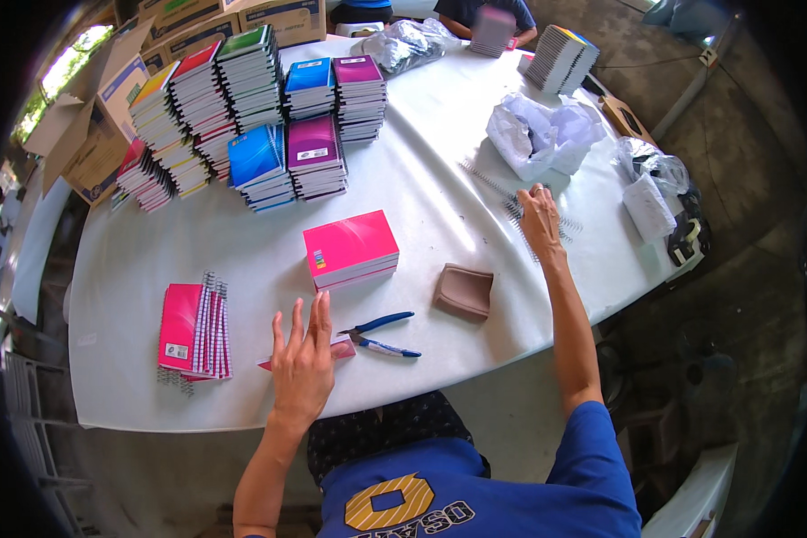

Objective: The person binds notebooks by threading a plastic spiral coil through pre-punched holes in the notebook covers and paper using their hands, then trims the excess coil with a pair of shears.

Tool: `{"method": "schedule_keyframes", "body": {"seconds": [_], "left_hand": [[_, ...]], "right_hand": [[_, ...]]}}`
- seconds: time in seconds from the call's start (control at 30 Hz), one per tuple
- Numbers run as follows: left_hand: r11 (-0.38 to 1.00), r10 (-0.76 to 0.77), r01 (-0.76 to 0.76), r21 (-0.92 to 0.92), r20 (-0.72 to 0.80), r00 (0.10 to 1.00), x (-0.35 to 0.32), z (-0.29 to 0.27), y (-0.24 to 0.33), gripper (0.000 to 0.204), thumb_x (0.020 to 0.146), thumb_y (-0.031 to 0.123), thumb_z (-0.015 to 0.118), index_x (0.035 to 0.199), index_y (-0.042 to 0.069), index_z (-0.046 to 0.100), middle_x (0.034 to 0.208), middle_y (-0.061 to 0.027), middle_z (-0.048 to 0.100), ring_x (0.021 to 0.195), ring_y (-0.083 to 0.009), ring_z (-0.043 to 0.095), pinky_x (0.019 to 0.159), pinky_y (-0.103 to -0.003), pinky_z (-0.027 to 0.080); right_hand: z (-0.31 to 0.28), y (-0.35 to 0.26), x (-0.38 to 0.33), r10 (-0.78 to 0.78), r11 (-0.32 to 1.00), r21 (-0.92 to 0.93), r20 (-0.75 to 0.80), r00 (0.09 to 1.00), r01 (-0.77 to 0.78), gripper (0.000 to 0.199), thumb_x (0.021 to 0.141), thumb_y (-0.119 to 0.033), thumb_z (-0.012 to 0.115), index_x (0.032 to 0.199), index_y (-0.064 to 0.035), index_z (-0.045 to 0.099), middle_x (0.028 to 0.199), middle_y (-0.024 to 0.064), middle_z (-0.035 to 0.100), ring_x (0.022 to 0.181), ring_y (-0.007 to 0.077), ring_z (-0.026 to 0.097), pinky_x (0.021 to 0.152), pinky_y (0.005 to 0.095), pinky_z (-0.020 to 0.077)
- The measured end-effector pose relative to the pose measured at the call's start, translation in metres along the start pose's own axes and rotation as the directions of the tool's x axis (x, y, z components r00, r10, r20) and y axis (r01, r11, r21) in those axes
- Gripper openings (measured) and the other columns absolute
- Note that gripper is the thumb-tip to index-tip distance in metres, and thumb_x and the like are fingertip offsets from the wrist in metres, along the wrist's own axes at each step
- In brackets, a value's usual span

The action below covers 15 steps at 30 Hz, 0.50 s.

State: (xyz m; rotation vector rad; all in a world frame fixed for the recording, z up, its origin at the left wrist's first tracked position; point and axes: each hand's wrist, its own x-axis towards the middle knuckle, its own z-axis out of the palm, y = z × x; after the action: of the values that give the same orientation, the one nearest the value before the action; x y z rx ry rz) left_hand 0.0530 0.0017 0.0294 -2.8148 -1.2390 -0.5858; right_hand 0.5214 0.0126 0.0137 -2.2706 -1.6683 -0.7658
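Note:
My left hand (303, 363) is stretched out with fingers apart, over a slim pink notebook (343, 349) near the table's front edge; the hand hides most of it. My right hand (540, 220) reaches far to the right, its fingers bent together on a loose heap of metal spiral binding coils (567, 226). Beside the left hand lie blue-handled cutting pliers (386, 348), jaws toward the hand. Just beyond it rests a stack of pink-covered notebooks (351, 247) with no coils showing. At the left, pink spiral notebooks (188, 330) lie overlapped, coil ends sticking out.
A brown curved block (464, 291) sits mid-table. Tall stacks of colored notebooks (251, 81) fill the far left, with cardboard boxes (99, 148) behind. White plastic bags (547, 134) and a tape dispenser (689, 240) lie right. Another person (484, 13) sits across the table.

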Motion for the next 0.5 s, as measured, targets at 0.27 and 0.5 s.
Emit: {"method": "schedule_keyframes", "body": {"seconds": [0.27,0.5], "left_hand": [[0.997,0.053,-0.052,0.057,-0.014,0.999,-0.006,0.004,-0.008,0.071,0.082,0.039,0.070,0.141,0.006,0.050,0.137,-0.0080,0.058,0.129,-0.0364,0.051,0.110,-0.060,0.031],[0.993,0.086,-0.085,0.076,-0.013,0.996,-0.008,0.000,-0.011,0.068,0.082,0.036,0.070,0.142,0.009,0.051,0.138,-0.0066,0.058,0.129,-0.0393,0.050,0.109,-0.063,0.031]], "right_hand": [[-0.118,-0.203,-0.069,-0.413,0.312,0.950,0.126,0.902,0.010,0.021,0.085,0.003,0.066,0.105,-0.0021,0.068,0.090,0.0143,0.066,0.079,0.0276,0.065,0.069,0.0366,0.0515],[-0.113,-0.232,-0.077,-0.562,0.201,0.978,0.157,0.812,-0.050,0.013,0.088,0.001,0.066,0.100,0.0002,0.070,0.087,0.0121,0.067,0.076,0.0228,0.064,0.066,0.0357,0.0496]]}}
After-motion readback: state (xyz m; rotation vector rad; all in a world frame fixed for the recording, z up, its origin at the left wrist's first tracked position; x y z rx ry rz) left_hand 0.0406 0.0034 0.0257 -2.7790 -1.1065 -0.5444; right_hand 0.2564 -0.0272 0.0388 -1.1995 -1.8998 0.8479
